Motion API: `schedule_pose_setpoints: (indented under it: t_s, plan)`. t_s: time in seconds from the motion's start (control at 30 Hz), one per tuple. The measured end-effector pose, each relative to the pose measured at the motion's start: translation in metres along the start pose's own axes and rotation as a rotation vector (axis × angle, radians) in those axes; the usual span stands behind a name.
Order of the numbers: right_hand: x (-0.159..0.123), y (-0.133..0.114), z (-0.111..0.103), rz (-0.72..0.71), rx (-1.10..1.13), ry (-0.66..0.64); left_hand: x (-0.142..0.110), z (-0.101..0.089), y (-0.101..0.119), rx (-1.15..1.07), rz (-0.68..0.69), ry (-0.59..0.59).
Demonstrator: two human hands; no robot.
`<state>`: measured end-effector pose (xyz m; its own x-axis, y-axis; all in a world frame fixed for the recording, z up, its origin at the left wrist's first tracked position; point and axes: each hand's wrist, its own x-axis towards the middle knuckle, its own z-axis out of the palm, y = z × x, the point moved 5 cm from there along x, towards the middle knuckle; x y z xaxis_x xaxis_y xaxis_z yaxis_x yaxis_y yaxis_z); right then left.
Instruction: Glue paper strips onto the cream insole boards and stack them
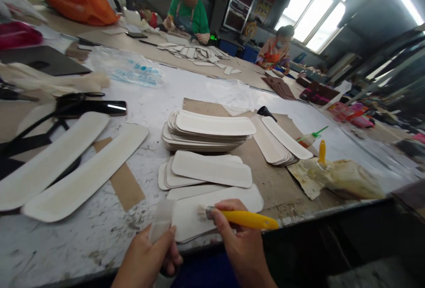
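My right hand (pixel 241 239) is closed around a yellow-handled brush (pixel 249 219). Its pale bristles are over or touching the nearest long white rounded panel (pixel 189 217); I cannot tell which. My left hand (pixel 151 252) pinches a pale, slightly see-through strip (pixel 161 219) between thumb and fingers, at the left end of that panel. Part of the strip also shows below the hand. Just beyond lie a few overlapping white panels (pixel 212 169), and behind them rises a taller stack of similar panels (pixel 215 124).
Two longer white panels (pixel 89 173) lie at left near a black phone (pixel 109 107). More panels (pixel 274 142) fan out at right. A glue-stained bag (pixel 352 179) with a yellow handle sits by the table's front edge. Two people work across the table, near scattered pieces (pixel 195 52).
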<state>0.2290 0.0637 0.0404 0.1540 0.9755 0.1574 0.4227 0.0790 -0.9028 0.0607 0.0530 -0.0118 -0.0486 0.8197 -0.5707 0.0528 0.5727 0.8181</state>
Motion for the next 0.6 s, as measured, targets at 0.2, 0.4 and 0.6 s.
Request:
schedule_pose_setpoints:
  t_s: [0.2, 0.4, 0.6]
  plan:
    - [0.009, 0.020, -0.016, -0.008, -0.147, 0.020, -0.002, 0.000, 0.000, -0.101, -0.023, 0.005]
    - [0.024, 0.036, -0.097, -0.194, -0.617, 0.259, -0.002, -0.002, -0.003, -0.072, -0.003, 0.018]
    - [0.024, 0.031, -0.106, -0.264, -0.778, 0.297, 0.000, 0.000, -0.006, -0.043, 0.008, 0.030]
